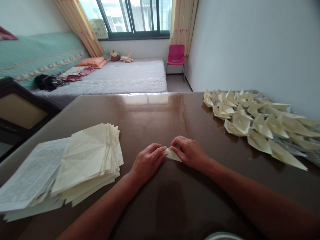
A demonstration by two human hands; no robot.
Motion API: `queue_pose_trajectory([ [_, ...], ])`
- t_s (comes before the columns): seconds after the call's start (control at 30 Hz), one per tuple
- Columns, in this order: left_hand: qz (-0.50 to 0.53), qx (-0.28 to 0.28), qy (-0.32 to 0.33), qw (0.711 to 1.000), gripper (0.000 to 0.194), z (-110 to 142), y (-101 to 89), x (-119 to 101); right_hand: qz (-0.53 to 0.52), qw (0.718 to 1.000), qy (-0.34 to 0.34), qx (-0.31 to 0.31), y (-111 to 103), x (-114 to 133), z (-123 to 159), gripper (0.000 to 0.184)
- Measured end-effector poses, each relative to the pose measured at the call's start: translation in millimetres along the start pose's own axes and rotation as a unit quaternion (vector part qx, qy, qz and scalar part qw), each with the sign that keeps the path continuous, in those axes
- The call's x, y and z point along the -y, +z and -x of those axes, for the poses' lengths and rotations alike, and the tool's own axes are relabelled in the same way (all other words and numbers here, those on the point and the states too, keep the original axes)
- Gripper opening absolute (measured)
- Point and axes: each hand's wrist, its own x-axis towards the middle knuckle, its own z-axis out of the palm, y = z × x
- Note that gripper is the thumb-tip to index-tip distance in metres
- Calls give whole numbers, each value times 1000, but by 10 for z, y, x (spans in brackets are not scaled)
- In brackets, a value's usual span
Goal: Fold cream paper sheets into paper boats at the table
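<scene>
A small folded piece of cream paper (173, 155) is held low over the glossy brown table (150, 123), between my two hands. My left hand (149, 159) pinches its left end with the fingertips. On the other side, my right hand (189, 151) grips the right end, thumb and fingers closed on it. Parts of the paper are hidden behind the fingers. To the left lies a thick stack of creased cream sheets (83, 155). Many folded paper boats (241, 121) stand in rows at the right.
Printed sheets (32, 173) lie beside the stack at the far left. A round rim (223, 236) shows at the bottom edge. Beyond the table are a bed (135, 76), a pink chair (176, 55) and a window. A white wall (250, 43) runs along the right.
</scene>
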Motion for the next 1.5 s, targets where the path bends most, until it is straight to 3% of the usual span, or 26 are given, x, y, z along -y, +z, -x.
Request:
queue_pose_trajectory([
  [0.4, 88, 55, -90, 991, 23, -56, -40, 0, -13, 1000, 1, -1, 3, 4, 0, 12],
  [0.6, 113, 60, -120, 984, 23, -71, -52, -25, -13, 999, -31, -6, -15, 14, 13, 15],
  [0.77, 105, 59, -105, 987, 22, -46, -17, -7, 10, 994, -109, 1, 5, 79, 53, 23],
  [1.0, 102, 68, -97, 988, 22, -26, 11, -28, 43, 996, -70, 28, 9, 74, 36, 24],
  [1.23, -30, 39, -82, 995, 23, 2, -1, -14, 62, 996, -63, 32, -12, 87, 40, 22],
  [1.5, -48, 94, -42, 994, 34, -22, -9, -55, 40, 996, -66, 33, 14, 65, 45, 19],
])
